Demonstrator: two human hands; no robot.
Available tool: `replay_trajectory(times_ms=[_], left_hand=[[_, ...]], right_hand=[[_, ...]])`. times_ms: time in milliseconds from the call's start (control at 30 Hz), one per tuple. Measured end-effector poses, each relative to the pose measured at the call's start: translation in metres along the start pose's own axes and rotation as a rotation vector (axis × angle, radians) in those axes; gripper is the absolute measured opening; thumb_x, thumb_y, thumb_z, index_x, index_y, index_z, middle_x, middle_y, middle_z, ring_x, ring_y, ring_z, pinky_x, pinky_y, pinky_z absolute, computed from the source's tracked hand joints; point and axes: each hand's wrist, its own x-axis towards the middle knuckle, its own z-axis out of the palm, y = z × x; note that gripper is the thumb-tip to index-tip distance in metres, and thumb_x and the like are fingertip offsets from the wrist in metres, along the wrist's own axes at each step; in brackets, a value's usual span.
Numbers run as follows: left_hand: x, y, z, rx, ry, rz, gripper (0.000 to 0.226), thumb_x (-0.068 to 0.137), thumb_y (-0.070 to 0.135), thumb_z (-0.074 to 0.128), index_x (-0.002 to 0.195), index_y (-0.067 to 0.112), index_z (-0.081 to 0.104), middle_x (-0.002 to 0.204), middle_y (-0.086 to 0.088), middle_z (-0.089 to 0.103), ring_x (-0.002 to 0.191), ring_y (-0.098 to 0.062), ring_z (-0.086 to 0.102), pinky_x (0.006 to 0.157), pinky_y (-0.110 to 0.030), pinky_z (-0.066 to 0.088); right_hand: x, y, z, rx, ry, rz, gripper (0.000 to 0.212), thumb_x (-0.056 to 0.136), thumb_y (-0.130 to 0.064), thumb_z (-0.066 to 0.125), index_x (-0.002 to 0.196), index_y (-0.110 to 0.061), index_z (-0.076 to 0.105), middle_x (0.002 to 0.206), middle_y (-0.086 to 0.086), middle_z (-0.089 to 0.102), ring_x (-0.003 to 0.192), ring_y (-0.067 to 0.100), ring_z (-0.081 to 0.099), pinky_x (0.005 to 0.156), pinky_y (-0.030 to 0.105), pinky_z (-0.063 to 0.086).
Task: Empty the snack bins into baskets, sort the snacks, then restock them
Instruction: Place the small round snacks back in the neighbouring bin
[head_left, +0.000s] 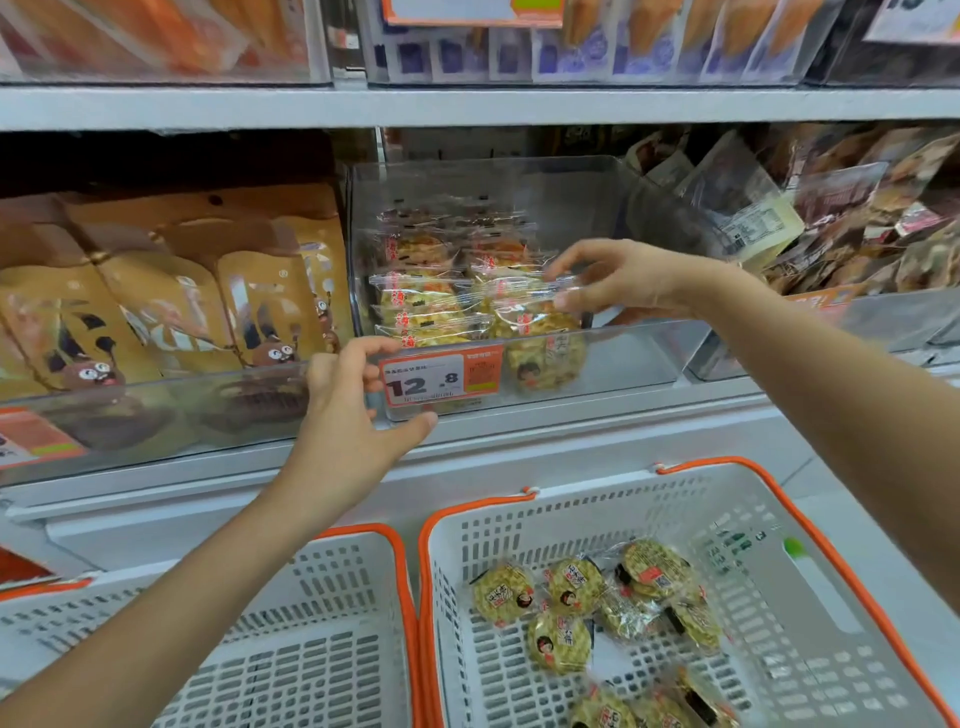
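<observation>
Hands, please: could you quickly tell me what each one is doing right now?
Left hand: grips the front edge of the clear bin.
Right hand: pinches a clear snack packet in the bin.

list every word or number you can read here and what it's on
"12.8": price tag on the front of the clear bin, beside the left hand.
Small print on that tag: too blurred to read.
Red characters on the wrapped snack packs in the bin: unreadable.
Characters on the round snack packs in the right basket: unreadable.
White label on a pack in the bin to the right: too small.
Signs on the top shelf: cut off, unreadable.
</observation>
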Motion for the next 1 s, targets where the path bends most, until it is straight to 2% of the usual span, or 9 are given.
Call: replay_trajectory(times_ms=[133, 233, 367, 467, 567, 700, 833, 933, 1000], left_hand=[[-0.001, -0.001, 0.001, 0.003, 0.008, 0.002, 0.059, 0.076, 0.017, 0.077, 0.118, 0.032, 0.040, 0.111, 0.001, 0.031, 0.094, 0.003, 0.043, 0.092, -0.016, 0.038], [-0.004, -0.005, -0.001, -0.012, 0.067, 0.001, 0.060, 0.078, 0.017, 0.075, 0.125, 0.027, 0.039, 0.112, -0.003, 0.040, 0.102, -0.014, 0.045, 0.091, -0.029, 0.044], [-0.031, -0.011, 0.009, -0.026, 0.235, 0.073, 0.041, 0.084, 0.007, 0.064, 0.115, 0.022, 0.042, 0.101, -0.005, 0.047, 0.090, -0.015, 0.050, 0.077, -0.026, 0.043], [-0.058, -0.021, 0.037, -0.003, 0.111, 0.129, 0.030, 0.087, 0.003, 0.057, 0.105, 0.023, 0.043, 0.093, 0.001, 0.047, 0.085, -0.007, 0.049, 0.070, -0.022, 0.041], [-0.073, -0.047, 0.084, 0.111, -0.189, 0.129, 0.024, 0.087, 0.002, 0.054, 0.102, 0.020, 0.047, 0.089, 0.009, 0.045, 0.085, -0.005, 0.048, 0.070, -0.020, 0.039], [-0.083, -0.087, 0.153, 0.247, -0.569, -0.102, 0.023, 0.086, 0.001, 0.055, 0.102, 0.016, 0.047, 0.105, -0.008, 0.054, 0.097, -0.026, 0.055, 0.081, -0.037, 0.045], [-0.086, -0.122, 0.203, 0.331, -0.622, -0.290, 0.052, 0.090, -0.002, 0.047, 0.139, 0.009, 0.037, 0.137, -0.013, 0.044, 0.121, -0.028, 0.048, 0.094, -0.034, 0.042], [-0.081, -0.148, 0.231, 0.577, -0.629, -0.107, 0.068, 0.083, -0.008, 0.051, 0.144, 0.011, 0.028, 0.142, -0.009, 0.037, 0.131, -0.024, 0.036, 0.107, -0.031, 0.033], [-0.073, -0.162, 0.245, 0.698, -0.667, -0.032, 0.073, 0.081, -0.006, 0.056, 0.145, 0.011, 0.026, 0.145, -0.007, 0.033, 0.134, -0.025, 0.030, 0.112, -0.032, 0.027]], right_hand=[[0.007, 0.000, 0.018, -0.125, 0.087, -0.084, 0.028, 0.079, -0.027, 0.074, 0.103, -0.024, 0.060, 0.127, -0.002, 0.050, 0.092, 0.004, 0.056, 0.065, 0.018, 0.047], [-0.001, -0.002, 0.019, -0.241, 0.174, -0.075, 0.039, 0.079, -0.032, 0.074, 0.113, -0.023, 0.057, 0.124, -0.001, 0.052, 0.101, 0.014, 0.055, 0.076, 0.026, 0.049], [-0.041, 0.015, 0.041, -0.142, 0.826, -0.363, 0.015, 0.086, -0.025, 0.066, 0.096, -0.015, 0.061, 0.094, -0.002, 0.061, 0.086, 0.013, 0.057, 0.075, 0.022, 0.047], [-0.074, 0.039, 0.080, 0.003, 1.119, -0.412, 0.009, 0.087, -0.017, 0.055, 0.080, -0.014, 0.051, 0.076, -0.001, 0.054, 0.072, 0.014, 0.051, 0.066, 0.022, 0.041], [-0.083, 0.095, 0.145, -0.111, 0.838, -0.287, 0.009, 0.088, -0.016, 0.056, 0.082, -0.013, 0.050, 0.078, -0.001, 0.052, 0.073, 0.017, 0.049, 0.065, 0.033, 0.043], [-0.082, 0.181, 0.222, -0.105, 0.344, 0.055, 0.016, 0.092, -0.024, 0.058, 0.106, -0.016, 0.055, 0.099, -0.006, 0.054, 0.086, 0.013, 0.051, 0.073, 0.032, 0.044], [-0.074, 0.252, 0.246, -0.185, 0.151, 0.371, 0.055, 0.087, -0.011, 0.063, 0.136, -0.014, 0.037, 0.142, 0.006, 0.042, 0.116, 0.030, 0.050, 0.087, 0.041, 0.049], [-0.066, 0.292, 0.249, -0.553, -0.038, 0.378, 0.071, 0.087, 0.004, 0.052, 0.147, -0.018, 0.021, 0.158, 0.000, 0.014, 0.144, 0.031, 0.017, 0.111, 0.050, 0.029], [-0.056, 0.307, 0.250, -0.618, -0.097, 0.367, 0.081, 0.084, 0.010, 0.051, 0.150, -0.021, 0.015, 0.160, -0.004, 0.008, 0.147, 0.027, 0.003, 0.114, 0.049, 0.022]])
